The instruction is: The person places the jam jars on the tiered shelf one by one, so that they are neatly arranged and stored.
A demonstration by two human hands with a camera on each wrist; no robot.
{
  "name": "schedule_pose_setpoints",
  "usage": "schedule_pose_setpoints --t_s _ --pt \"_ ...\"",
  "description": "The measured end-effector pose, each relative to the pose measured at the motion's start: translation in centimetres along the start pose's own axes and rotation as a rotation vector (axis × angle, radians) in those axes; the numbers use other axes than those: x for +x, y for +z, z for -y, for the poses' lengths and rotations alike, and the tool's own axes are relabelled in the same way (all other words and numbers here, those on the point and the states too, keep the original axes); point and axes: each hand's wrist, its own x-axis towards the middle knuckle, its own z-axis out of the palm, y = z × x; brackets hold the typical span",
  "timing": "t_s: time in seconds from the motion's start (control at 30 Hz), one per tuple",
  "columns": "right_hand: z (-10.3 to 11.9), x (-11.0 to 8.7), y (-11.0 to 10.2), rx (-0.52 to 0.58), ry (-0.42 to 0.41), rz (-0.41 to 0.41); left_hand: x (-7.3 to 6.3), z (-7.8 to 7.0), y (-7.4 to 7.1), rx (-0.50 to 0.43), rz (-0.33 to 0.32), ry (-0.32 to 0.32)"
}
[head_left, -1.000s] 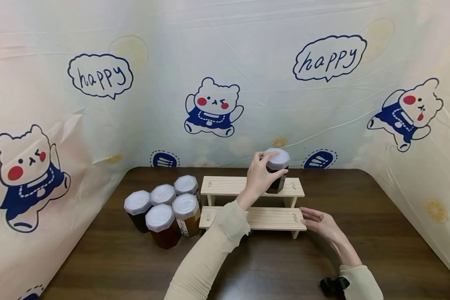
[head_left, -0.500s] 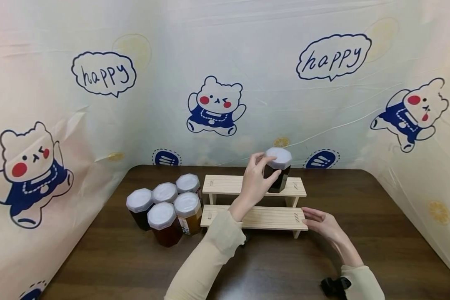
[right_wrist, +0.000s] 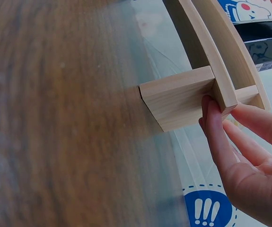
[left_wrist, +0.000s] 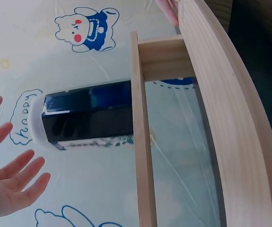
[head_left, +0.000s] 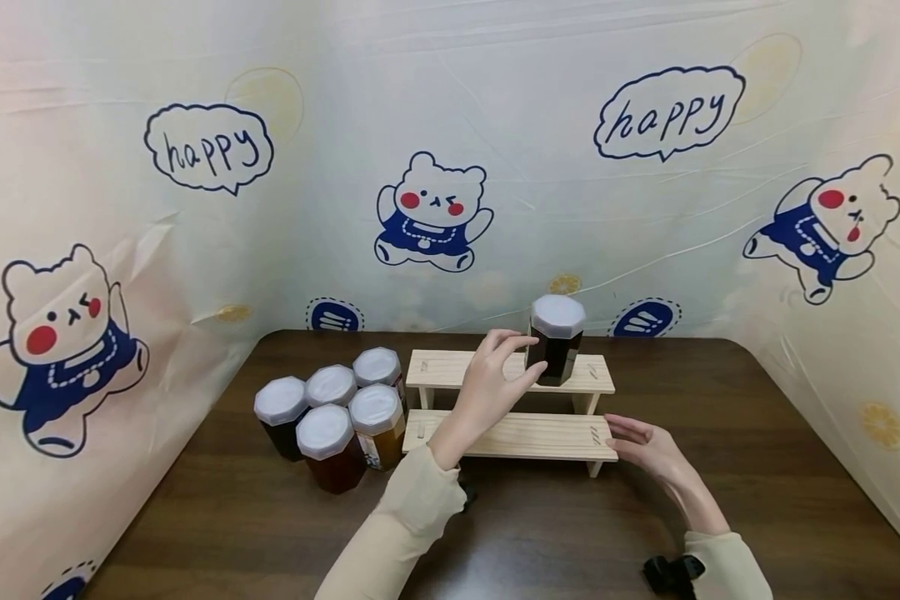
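On the right part of the upper tier of a two-tier wooden stand (head_left: 510,437) stands a dark octagonal jar (head_left: 557,354) with a white lid, upright. My left hand (head_left: 487,383) is just left of the jar, fingers spread around air. A gap separates its fingers from the jar in the left wrist view, where the jar (left_wrist: 91,113) appears sideways. At the right end of the lower tier, my right hand (head_left: 656,454) holds the board's corner between thumb and fingers. The right wrist view shows this grip on the board end (right_wrist: 225,92).
Several lidded jars (head_left: 324,433) of dark, red-brown and amber contents cluster left of the stand on the brown wooden table (head_left: 540,542). A printed cloth (head_left: 435,83) with cartoon bears surrounds the table's back and sides.
My left hand has let go of the jar's lid and drawn back left and down. The jar stays on the upper tier. My right hand keeps its place on the lower board.
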Motion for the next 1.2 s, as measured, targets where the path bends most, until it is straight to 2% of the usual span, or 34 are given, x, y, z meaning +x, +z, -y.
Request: schedule_pose_setpoints --t_s 0.27,0.53,0.73,1.2 --pt "0.0 0.0 0.0 0.002 -0.006 0.002 -1.2 0.7 -1.7 0.015 0.04 0.014" --pt "-0.1 0.2 0.1 0.01 -0.004 0.012 -2.7 1.5 -3.6 0.067 0.088 -0.025" --pt "-0.2 0.2 0.0 0.017 -0.008 0.008 -3.6 2.0 -5.0 0.088 0.078 -0.035" --pt "0.0 -0.1 0.1 0.01 -0.012 0.007 -6.2 4.1 -8.4 0.175 0.059 -0.109"
